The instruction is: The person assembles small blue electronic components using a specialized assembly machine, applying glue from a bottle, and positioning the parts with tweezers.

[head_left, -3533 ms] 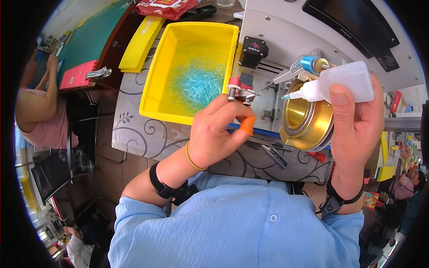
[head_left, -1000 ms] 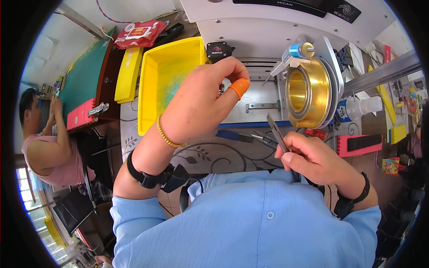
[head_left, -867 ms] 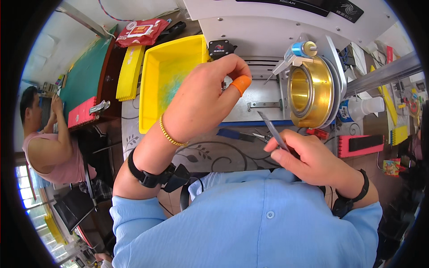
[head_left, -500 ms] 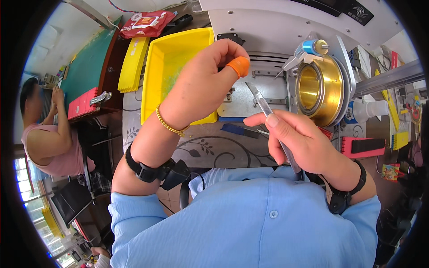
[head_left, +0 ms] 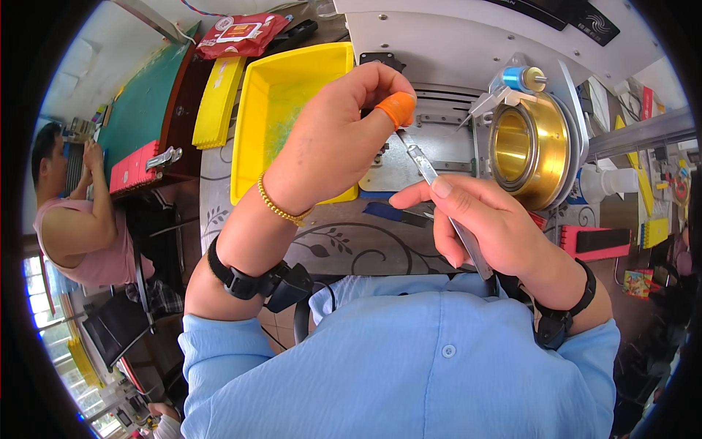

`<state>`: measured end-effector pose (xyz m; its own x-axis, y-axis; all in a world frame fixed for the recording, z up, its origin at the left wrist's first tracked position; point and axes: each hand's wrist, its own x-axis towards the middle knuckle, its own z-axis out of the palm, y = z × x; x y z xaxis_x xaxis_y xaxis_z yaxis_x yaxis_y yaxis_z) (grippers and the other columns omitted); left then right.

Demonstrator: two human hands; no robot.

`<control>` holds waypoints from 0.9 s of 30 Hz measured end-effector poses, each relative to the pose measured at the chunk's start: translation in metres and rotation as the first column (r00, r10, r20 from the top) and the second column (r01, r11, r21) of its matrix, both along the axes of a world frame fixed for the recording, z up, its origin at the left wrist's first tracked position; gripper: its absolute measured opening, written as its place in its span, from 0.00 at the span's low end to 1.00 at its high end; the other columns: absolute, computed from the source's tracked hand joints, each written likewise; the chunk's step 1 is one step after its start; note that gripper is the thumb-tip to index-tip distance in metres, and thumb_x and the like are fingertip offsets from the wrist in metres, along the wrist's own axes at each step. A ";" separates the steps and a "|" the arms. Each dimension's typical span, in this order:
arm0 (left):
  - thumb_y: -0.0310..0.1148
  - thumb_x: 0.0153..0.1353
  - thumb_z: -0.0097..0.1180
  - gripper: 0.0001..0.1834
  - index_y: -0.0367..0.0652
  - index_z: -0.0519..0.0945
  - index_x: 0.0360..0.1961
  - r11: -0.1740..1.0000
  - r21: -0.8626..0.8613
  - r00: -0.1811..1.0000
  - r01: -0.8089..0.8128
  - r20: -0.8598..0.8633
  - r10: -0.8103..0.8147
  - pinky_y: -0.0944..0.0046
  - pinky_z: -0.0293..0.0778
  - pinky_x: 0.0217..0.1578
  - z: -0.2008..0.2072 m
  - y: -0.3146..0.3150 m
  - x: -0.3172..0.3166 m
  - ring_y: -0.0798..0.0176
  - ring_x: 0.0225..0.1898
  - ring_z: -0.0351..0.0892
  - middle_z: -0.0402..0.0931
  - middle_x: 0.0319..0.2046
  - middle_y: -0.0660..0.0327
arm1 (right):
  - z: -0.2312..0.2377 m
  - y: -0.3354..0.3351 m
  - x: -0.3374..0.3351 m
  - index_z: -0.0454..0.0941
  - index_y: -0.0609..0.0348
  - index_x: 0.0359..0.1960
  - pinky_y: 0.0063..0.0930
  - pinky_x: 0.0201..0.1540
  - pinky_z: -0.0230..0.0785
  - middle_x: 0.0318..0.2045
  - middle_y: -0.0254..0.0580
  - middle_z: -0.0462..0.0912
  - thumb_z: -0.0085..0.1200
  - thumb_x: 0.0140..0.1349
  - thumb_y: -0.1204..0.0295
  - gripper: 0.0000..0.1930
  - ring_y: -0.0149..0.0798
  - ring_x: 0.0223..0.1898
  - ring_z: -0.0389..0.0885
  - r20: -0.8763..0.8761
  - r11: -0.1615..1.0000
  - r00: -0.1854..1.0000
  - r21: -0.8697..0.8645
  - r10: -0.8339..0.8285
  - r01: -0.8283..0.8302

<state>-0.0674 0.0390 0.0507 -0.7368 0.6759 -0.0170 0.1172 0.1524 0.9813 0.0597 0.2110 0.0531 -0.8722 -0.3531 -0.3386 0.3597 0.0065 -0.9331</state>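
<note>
My left hand is raised over the right edge of the yellow bin, its fingers pinched together. An orange finger cot covers the tip of a digit, and whatever the pinch holds is hidden. Across from it, my right hand grips a slim silver metal tool that resembles a utility knife. Its narrow tip points up and left, close to the orange cot; I cannot tell whether they touch. Small greenish translucent pieces lie inside the bin.
Behind my hands stands a white machine with a metal bed and a gold spool. A blue-handled tool lies on the patterned table. Yellow strips and a red packet sit left. Another person works at far left.
The tip of the metal tool has come up nearer to the orange cot. My right hand has shifted slightly left, and my left hand slightly right.
</note>
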 end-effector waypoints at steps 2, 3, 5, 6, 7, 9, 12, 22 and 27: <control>0.31 0.67 0.51 0.06 0.40 0.74 0.41 1.000 0.011 1.000 0.002 0.003 -0.002 0.74 0.68 0.41 0.000 0.000 0.000 0.76 0.37 0.71 0.74 0.34 0.68 | 0.000 -0.001 -0.001 0.76 0.62 0.51 0.17 0.21 0.59 0.15 0.32 0.74 0.31 0.75 0.56 0.24 0.21 0.16 0.65 0.005 1.000 1.000 -0.006 0.010 -0.010; 0.31 0.67 0.51 0.06 0.40 0.74 0.41 1.000 0.011 1.000 0.001 0.003 -0.001 0.74 0.68 0.41 -0.001 0.001 0.000 0.76 0.37 0.71 0.74 0.34 0.68 | 0.000 -0.002 -0.001 0.76 0.62 0.51 0.17 0.23 0.60 0.15 0.32 0.74 0.31 0.75 0.56 0.24 0.21 0.16 0.66 0.011 1.000 1.000 -0.020 0.005 -0.005; 0.31 0.67 0.51 0.06 0.40 0.74 0.41 0.999 0.032 1.000 0.003 -0.005 -0.002 0.74 0.68 0.41 -0.002 0.001 0.000 0.76 0.37 0.71 0.74 0.35 0.68 | 0.001 -0.003 -0.002 0.76 0.63 0.51 0.17 0.24 0.60 0.15 0.32 0.74 0.31 0.75 0.56 0.24 0.22 0.17 0.67 0.018 0.999 1.000 -0.032 -0.001 0.001; 0.31 0.67 0.51 0.06 0.40 0.74 0.41 0.999 0.032 1.000 0.003 -0.004 -0.003 0.74 0.68 0.41 -0.001 0.001 0.001 0.76 0.37 0.71 0.74 0.35 0.68 | 0.002 -0.003 -0.003 0.76 0.63 0.51 0.18 0.26 0.61 0.15 0.32 0.74 0.31 0.75 0.56 0.25 0.22 0.18 0.68 0.021 0.999 1.000 -0.043 0.006 -0.005; 0.31 0.67 0.51 0.06 0.40 0.74 0.41 1.000 0.027 1.000 -0.002 -0.002 0.002 0.74 0.67 0.41 0.000 0.001 0.001 0.76 0.38 0.71 0.74 0.35 0.68 | 0.003 -0.004 -0.005 0.76 0.63 0.50 0.18 0.27 0.62 0.15 0.32 0.74 0.31 0.74 0.55 0.25 0.22 0.18 0.68 0.025 0.998 1.000 -0.054 0.012 -0.010; 0.31 0.67 0.51 0.06 0.40 0.74 0.41 1.000 0.022 1.000 -0.005 0.000 0.005 0.74 0.67 0.41 0.000 0.001 0.002 0.76 0.38 0.71 0.74 0.35 0.68 | -0.002 -0.008 -0.007 0.75 0.66 0.51 0.18 0.24 0.61 0.14 0.32 0.72 0.31 0.75 0.56 0.26 0.23 0.16 0.68 0.013 0.998 1.000 -0.065 -0.011 0.012; 0.30 0.67 0.51 0.06 0.40 0.74 0.41 1.000 0.005 1.000 -0.014 -0.028 0.014 0.74 0.67 0.41 -0.001 0.001 0.001 0.76 0.38 0.71 0.74 0.35 0.68 | -0.002 -0.009 -0.007 0.75 0.69 0.50 0.18 0.21 0.60 0.12 0.31 0.71 0.30 0.75 0.58 0.26 0.24 0.15 0.67 0.007 0.996 0.999 -0.076 -0.035 0.036; 0.28 0.67 0.50 0.05 0.39 0.74 0.41 1.000 -0.006 0.998 -0.022 -0.051 0.022 0.74 0.68 0.41 -0.002 0.002 0.001 0.76 0.37 0.70 0.73 0.34 0.68 | -0.004 -0.012 -0.008 0.76 0.68 0.50 0.17 0.21 0.61 0.13 0.31 0.71 0.29 0.75 0.58 0.26 0.23 0.14 0.65 -0.015 0.997 0.999 -0.070 -0.042 0.040; 0.28 0.67 0.50 0.05 0.39 0.74 0.41 0.999 -0.022 0.998 -0.028 -0.051 0.027 0.74 0.68 0.41 -0.004 0.003 0.001 0.76 0.37 0.70 0.73 0.34 0.68 | -0.002 -0.012 -0.004 0.76 0.67 0.50 0.17 0.21 0.60 0.14 0.32 0.72 0.29 0.75 0.58 0.26 0.23 0.15 0.65 0.014 0.993 0.998 -0.106 -0.054 0.055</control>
<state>-0.0663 0.0416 0.0472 -0.7553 0.6554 0.0062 0.1624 0.1780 0.9705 0.0557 0.1985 0.0512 -0.8874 -0.3399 -0.3114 0.3672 -0.1128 -0.9233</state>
